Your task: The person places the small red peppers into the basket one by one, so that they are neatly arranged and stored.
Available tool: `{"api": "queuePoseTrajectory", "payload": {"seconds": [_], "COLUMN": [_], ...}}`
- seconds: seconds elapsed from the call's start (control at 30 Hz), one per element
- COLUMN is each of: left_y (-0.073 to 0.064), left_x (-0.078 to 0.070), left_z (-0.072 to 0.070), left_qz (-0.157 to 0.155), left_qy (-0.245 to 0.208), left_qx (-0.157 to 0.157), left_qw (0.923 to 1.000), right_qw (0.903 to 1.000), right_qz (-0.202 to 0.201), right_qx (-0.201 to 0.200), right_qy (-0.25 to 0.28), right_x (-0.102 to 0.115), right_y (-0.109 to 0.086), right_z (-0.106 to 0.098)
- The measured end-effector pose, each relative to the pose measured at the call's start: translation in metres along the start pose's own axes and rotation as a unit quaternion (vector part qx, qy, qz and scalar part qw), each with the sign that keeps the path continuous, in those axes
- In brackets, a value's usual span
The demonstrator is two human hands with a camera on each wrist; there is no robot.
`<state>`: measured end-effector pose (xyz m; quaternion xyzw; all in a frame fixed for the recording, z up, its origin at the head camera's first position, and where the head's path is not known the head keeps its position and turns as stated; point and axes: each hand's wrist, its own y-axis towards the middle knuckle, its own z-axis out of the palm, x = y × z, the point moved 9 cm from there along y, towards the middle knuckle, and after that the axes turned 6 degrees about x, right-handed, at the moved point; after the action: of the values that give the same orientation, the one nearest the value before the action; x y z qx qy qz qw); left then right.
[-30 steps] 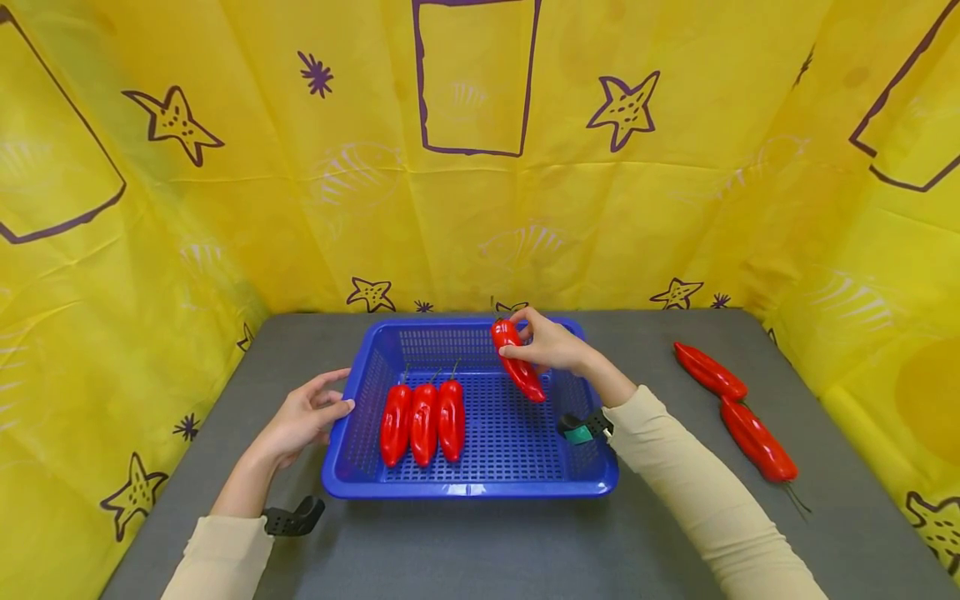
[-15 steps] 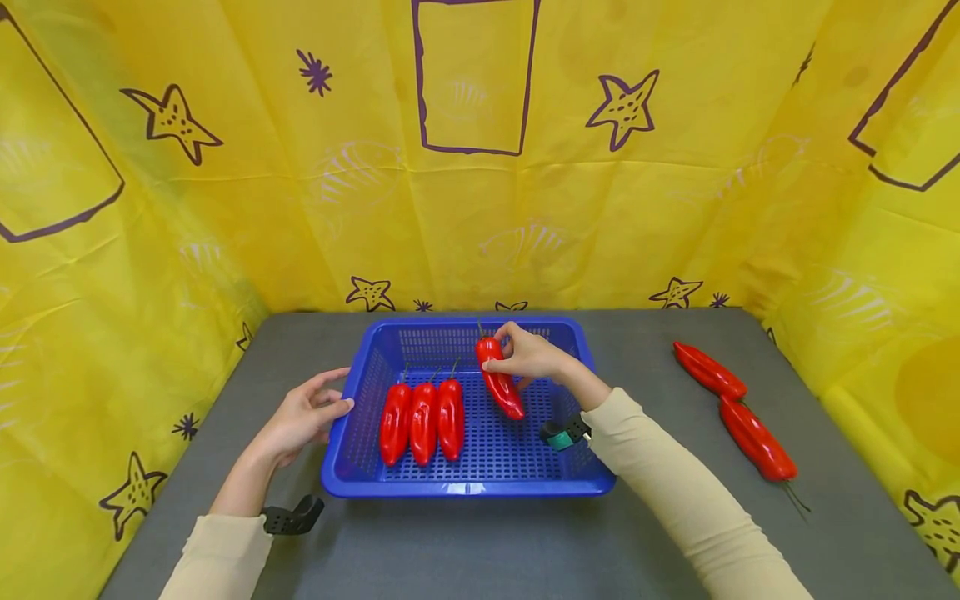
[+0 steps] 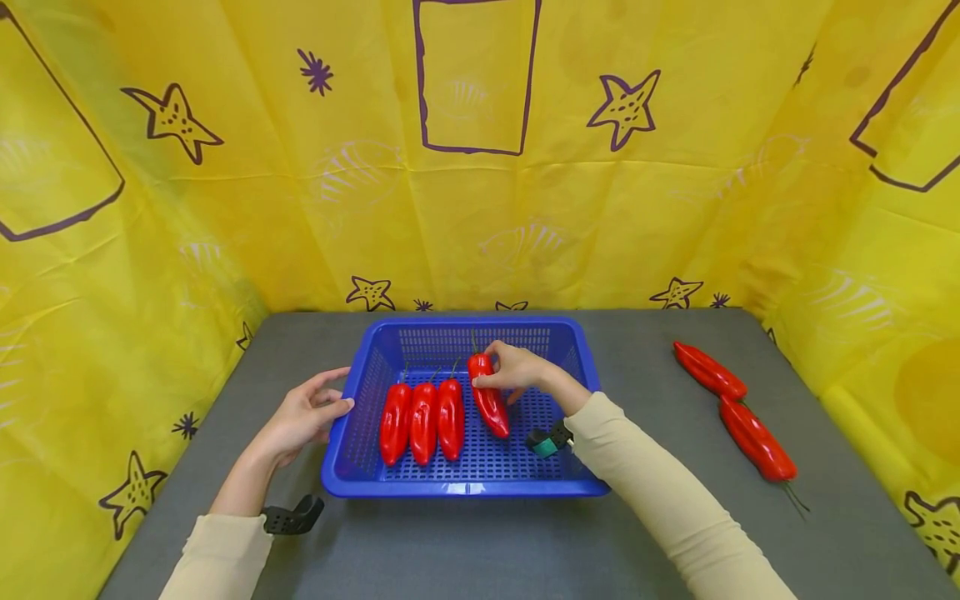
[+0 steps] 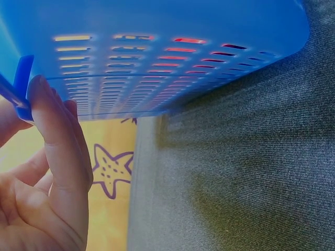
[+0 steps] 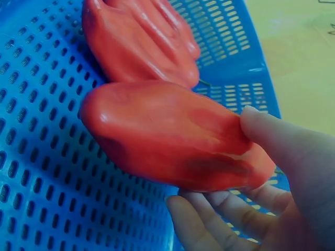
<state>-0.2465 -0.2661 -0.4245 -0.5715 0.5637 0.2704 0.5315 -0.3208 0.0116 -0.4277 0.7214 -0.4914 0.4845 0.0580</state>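
My right hand (image 3: 516, 368) pinches a red pepper (image 3: 489, 400) near its stem end, inside the blue plastic basket (image 3: 468, 489). In the right wrist view the thumb lies on one side of this pepper (image 5: 162, 136) and the fingers curl under the other. Three more red peppers (image 3: 423, 423) lie side by side in the basket's left half, stems toward the back. My left hand (image 3: 303, 417) holds the basket's left rim, thumb on top. The left wrist view shows that hand (image 4: 60, 157) at the rim, beside the slotted outer wall (image 4: 157, 21).
Two more red peppers, a farther one (image 3: 709, 370) and a nearer one (image 3: 757, 439), lie end to end on the grey table (image 3: 465, 550) right of the basket. A yellow patterned cloth (image 3: 472, 217) rises behind the table and along both sides.
My right hand has carried the pepper leftward and down toward the row of three, turning it more upright in the head view. The left hand has kept its place on the rim.
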Motion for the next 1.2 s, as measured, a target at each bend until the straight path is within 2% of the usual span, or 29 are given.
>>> {"api": "queuePoseTrajectory", "payload": {"seconds": [0.63,1.2], "left_y": [-0.002,0.0], "left_x": [0.001,-0.001], "left_z": [0.001,0.0], "left_qz": [0.0,0.004], "left_qy": [-0.001,-0.005], "left_qx": [-0.004,0.002], "left_qw": [1.0,1.0], "right_qw": [0.9975,0.9932], "right_qz": [0.056,0.092], "right_qx": [0.04,0.054], "right_qy": [-0.017,-0.047], "right_x": [-0.018,-0.022], "right_y": [0.015,0.017], "right_z": [0.025,0.031]}}
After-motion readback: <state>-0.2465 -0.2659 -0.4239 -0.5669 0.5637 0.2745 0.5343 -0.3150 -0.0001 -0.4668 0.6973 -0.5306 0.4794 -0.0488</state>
